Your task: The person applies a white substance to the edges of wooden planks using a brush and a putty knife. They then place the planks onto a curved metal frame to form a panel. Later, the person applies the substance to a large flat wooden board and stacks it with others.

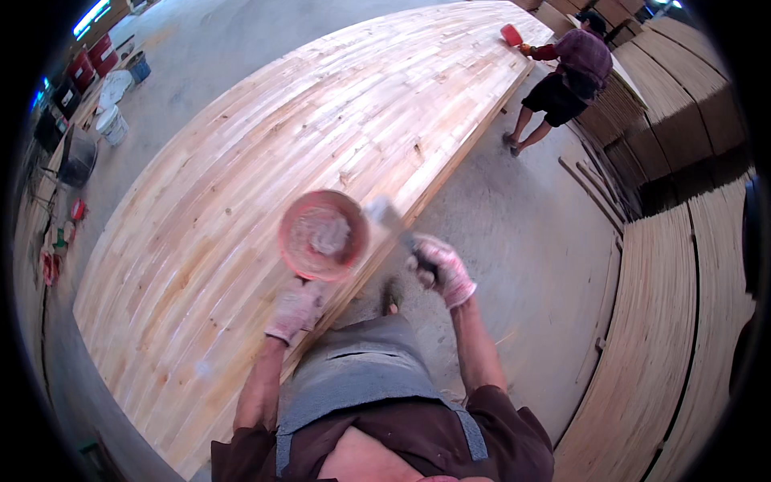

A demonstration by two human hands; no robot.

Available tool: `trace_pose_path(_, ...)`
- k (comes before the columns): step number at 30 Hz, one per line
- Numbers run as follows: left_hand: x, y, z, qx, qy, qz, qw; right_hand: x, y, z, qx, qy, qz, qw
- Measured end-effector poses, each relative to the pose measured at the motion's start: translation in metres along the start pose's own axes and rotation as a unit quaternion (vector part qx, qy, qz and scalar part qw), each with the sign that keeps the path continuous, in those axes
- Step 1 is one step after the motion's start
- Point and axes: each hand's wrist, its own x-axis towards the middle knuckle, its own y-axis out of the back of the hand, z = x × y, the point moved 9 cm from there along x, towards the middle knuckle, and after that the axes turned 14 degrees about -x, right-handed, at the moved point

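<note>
My left hand, in a pale stained work glove, grips a round red pot from its near side. Greyish-white paste lies inside, heaped toward the middle. In my gloved right hand is a putty knife, its dark handle wrapped by my fingers. The blade, smeared by motion, points up and left, just right of the pot and apart from it. Both tools are above the near right edge of a large pale wooden panel made of many strips. Small dark knots and marks dot its surface.
Across the far end, another person leans over the panel with a red pot. Tall stacks of wooden sheets line the right side. Buckets and red drums stand at the left. Wooden bars lie on the floor by the stacks.
</note>
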Motion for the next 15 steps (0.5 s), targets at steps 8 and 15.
trace_pose_path(8, 0.046, 0.052, -0.009, -0.202, 0.072, 0.268, 0.939, 0.203, 0.197, -0.081, -0.39, 0.091, 0.151, 0.904)
trace_pose_path(15, 0.049, 0.037, -0.023, -0.213, 0.099, 0.32, 0.918, 0.274, 0.18, -0.07, -0.778, 0.101, 0.059, 0.617)
